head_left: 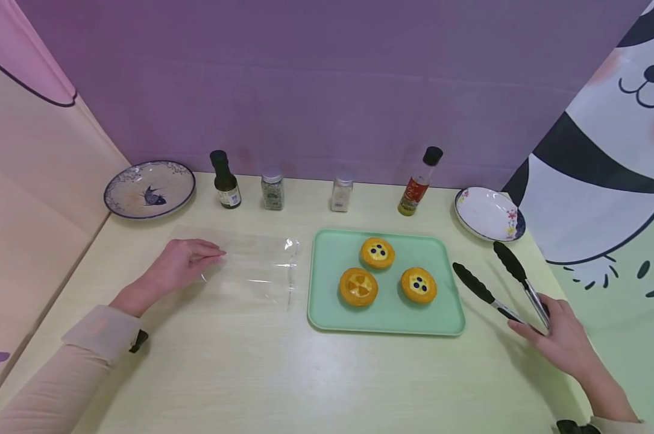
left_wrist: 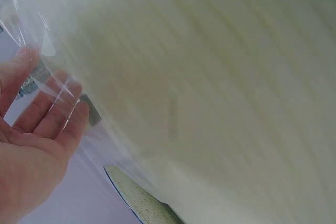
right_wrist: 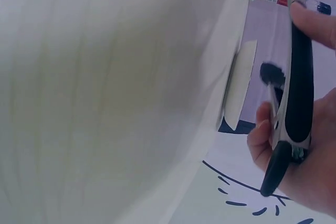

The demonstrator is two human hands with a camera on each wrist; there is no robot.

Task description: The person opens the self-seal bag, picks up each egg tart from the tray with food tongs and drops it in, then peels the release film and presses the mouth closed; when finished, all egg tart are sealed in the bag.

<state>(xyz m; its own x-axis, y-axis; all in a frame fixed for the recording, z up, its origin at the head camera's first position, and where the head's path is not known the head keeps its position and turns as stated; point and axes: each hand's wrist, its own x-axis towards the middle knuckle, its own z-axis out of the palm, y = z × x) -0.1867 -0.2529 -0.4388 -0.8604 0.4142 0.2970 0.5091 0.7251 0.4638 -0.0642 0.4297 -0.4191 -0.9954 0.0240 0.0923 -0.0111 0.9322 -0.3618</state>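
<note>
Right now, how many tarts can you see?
3, all on the green tray: the back tart, the front-left tart, and the front-right tart, nearest the tongs. In the head view, none looks hidden.

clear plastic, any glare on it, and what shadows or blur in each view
Head view: glints on the clear plastic, soft shadows on the tabletop; left wrist: glints near the fingers, tabletop hazy; right wrist: dim shadow across the tabletop, tongs slightly soft.

Creased clear plastic, possibly bag, left of green tray; black-tipped metal tongs, arms spread, on its right.
</note>
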